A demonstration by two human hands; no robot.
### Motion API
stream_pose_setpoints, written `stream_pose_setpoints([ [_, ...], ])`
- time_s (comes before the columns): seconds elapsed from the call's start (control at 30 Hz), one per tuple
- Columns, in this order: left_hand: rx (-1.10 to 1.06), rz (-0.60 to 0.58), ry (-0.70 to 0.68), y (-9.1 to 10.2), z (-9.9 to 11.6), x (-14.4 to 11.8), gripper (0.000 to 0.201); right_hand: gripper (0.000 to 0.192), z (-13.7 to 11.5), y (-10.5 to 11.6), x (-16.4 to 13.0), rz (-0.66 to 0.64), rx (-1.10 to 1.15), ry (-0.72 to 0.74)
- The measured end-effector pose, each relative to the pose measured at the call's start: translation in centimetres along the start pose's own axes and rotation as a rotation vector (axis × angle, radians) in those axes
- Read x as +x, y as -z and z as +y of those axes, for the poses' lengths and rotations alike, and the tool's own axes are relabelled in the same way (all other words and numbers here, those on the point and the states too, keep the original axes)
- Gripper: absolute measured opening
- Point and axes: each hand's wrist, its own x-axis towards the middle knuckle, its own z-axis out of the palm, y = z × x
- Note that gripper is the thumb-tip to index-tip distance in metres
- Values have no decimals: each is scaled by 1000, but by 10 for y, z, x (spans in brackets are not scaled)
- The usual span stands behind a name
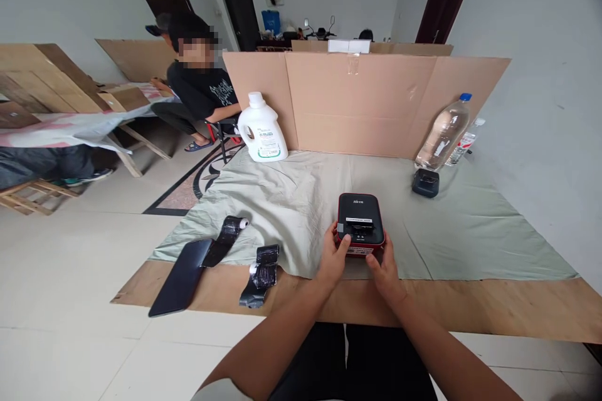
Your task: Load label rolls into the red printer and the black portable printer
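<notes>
A box-shaped device (360, 208) with a black top and red sides, resembling a small label printer, is on the cloth in front of me. Its top bears a dark slot and a white strip. My left hand (335, 254) grips its left side, the thumb on the near top edge. On the opposite side, my right hand (386, 266) has its fingers along the near right corner; some fingers are hidden behind the device. To the left lie a dark flat slab like a tablet (181, 279) and two shiny black strips, one nearer (263, 276) and one farther (226, 241).
A white jug (264, 135) stands before an upright cardboard panel (350, 103). At right are a large clear bottle (444, 135), a smaller bottle (463, 143) and a small black box (426, 183). A person (202, 84) sits beyond the table at left.
</notes>
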Motion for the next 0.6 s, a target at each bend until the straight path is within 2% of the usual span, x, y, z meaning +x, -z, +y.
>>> stream_pose_setpoints([
  [0.07,-29,0,9,5,2,15,55,62,-1,6,16,33,-39,45],
  [0.13,-45,-50,-40,10,6,32,56,52,-4,10,32,51,-114,140],
  [0.23,-48,-238,-153,17,14,54,60,34,-6,9,48,48,-236,344],
  [0.33,-88,-358,-166,20,15,64,59,23,-4,1,50,100,-310,433],
  [0.4,-136,-366,-161,19,12,65,58,20,-1,-3,46,131,-325,444],
  [0.53,-167,-301,-178,13,4,65,53,19,2,-4,42,133,-309,444],
  [0.6,-201,-277,-166,10,2,66,57,19,2,-4,42,123,-306,426],
])
